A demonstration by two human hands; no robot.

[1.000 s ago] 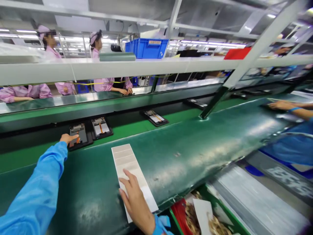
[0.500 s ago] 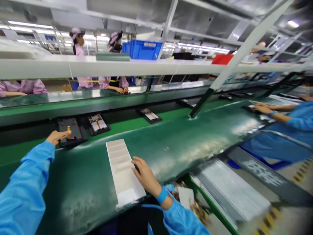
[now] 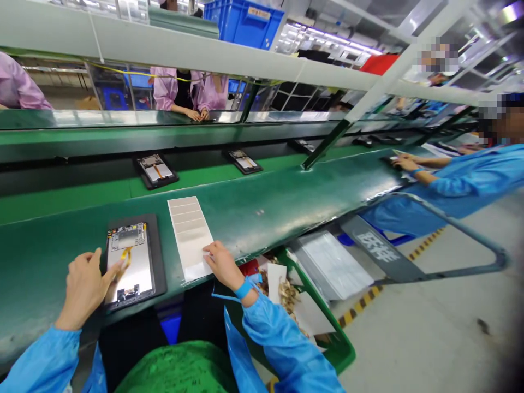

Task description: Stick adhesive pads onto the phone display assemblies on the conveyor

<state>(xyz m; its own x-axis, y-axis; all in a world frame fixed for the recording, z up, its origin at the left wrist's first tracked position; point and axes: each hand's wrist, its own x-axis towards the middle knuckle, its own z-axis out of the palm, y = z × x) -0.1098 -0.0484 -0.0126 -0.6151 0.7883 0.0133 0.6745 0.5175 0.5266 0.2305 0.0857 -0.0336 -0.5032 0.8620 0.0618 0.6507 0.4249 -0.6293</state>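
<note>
An opened tablet (image 3: 141,275) with a circuit board, a silvery panel and an orange ribbon cable (image 3: 127,255) lies on a dark tray (image 3: 159,256) on the bench. At its left edge is my left hand (image 3: 84,286), open, with the thumb reaching over the panel near the cable and the fingers apart from it. A pale sticker sheet (image 3: 186,229), divided into strips, lies flat to the right of the tablet. My right hand (image 3: 225,265) is closed in a pinch at the sheet's right edge; the exact grip of the fingertips is too small to make out.
Behind the green bench (image 3: 245,210), a belt (image 3: 192,177) carries several opened tablets (image 3: 156,170). A slanted post (image 3: 327,144) rises from the bench. Below right stand a green bin (image 3: 346,349) with scraps and a trolley (image 3: 376,240). A co-worker's hands (image 3: 405,162) work at the right.
My left hand has brought the tablet on its tray from the belt onto the bench. My right hand's fingers have drawn together at the sheet's edge. The view has tilted down.
</note>
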